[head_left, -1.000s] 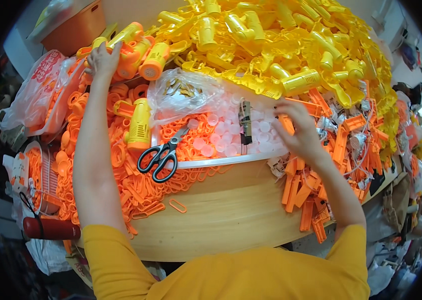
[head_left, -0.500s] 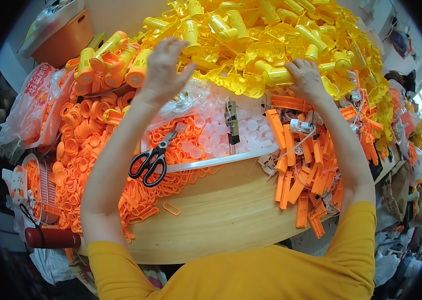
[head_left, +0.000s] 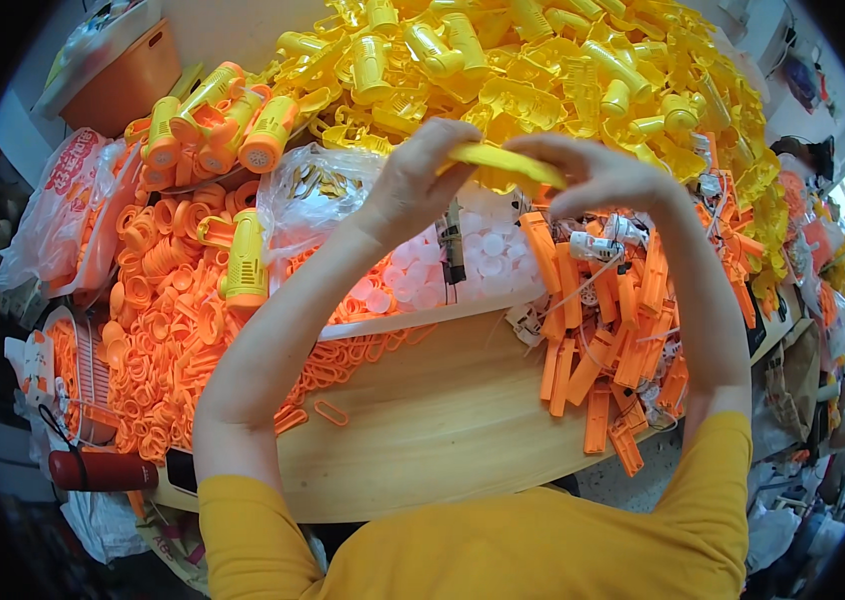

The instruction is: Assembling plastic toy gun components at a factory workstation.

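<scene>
A thin, slightly curved yellow plastic piece (head_left: 508, 162), seen nearly edge-on, spans the gap between my two hands above the white tray. My left hand (head_left: 418, 180) is closed on its left end. At the other end, my right hand (head_left: 613, 178) curls fingers and thumb around the tip. Just beyond both hands rises a big heap of yellow plastic shells (head_left: 533, 105). Below them, the tray (head_left: 393, 322) holds translucent white caps (head_left: 493, 252), orange rings and a dark narrow block (head_left: 453, 248). My left forearm hides the spot where the scissors lay.
Orange rings and clips (head_left: 163, 330) pile up on the left, with assembled yellow-orange pieces (head_left: 268, 135) behind. Orange strips with wired parts (head_left: 623, 340) lie at right. A red flask (head_left: 103, 470) is at lower left, a clear bag (head_left: 318, 190) behind the tray, bare wood (head_left: 413, 420) in front.
Both hands have come back from the yellow heap and drawn together. A yellow plastic piece is now held between them. My left forearm has swung right, over the scissors.
</scene>
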A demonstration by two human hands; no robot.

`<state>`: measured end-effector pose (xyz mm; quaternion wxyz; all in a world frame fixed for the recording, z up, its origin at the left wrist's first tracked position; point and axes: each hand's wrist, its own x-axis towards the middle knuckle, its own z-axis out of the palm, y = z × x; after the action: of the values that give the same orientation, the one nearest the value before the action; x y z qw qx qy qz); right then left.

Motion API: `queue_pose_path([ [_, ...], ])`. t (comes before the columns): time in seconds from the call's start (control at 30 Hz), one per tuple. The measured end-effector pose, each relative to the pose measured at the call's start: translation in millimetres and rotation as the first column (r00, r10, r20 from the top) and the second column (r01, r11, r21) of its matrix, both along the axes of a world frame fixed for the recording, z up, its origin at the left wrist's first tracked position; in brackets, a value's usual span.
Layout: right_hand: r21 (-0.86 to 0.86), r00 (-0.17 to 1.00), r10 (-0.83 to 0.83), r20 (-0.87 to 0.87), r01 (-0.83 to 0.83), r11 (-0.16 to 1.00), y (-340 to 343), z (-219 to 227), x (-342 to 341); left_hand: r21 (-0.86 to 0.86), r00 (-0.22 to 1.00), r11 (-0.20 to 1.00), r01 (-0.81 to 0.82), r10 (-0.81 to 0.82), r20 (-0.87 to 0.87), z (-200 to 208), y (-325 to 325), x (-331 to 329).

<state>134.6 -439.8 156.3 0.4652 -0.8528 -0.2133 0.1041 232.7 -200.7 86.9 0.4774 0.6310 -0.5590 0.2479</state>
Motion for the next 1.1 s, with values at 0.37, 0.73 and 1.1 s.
queue_pose_path([
  [0.37, -0.321, 0.44, -0.317, 0.84, 0.875, 0.362, -49, -57, 120, -0.238, 0.348, 0.963, -0.127, -0.182, -0.92, 2, 94, -41],
  [0.73, 0.216, 0.154, -0.517, 0.842, 0.782, 0.585, 24, -2, 12, 0.521, 0.492, 0.682, 0.513, 0.264, -0.83, -48, 151, -159],
  [1.1, 0.066, 0.623, -0.466, 0.628, 0.554, 0.83, 114, -185, -250, 0.668, 0.828, 0.679, -0.305, 0.536, -0.167, -118, 136, -268],
])
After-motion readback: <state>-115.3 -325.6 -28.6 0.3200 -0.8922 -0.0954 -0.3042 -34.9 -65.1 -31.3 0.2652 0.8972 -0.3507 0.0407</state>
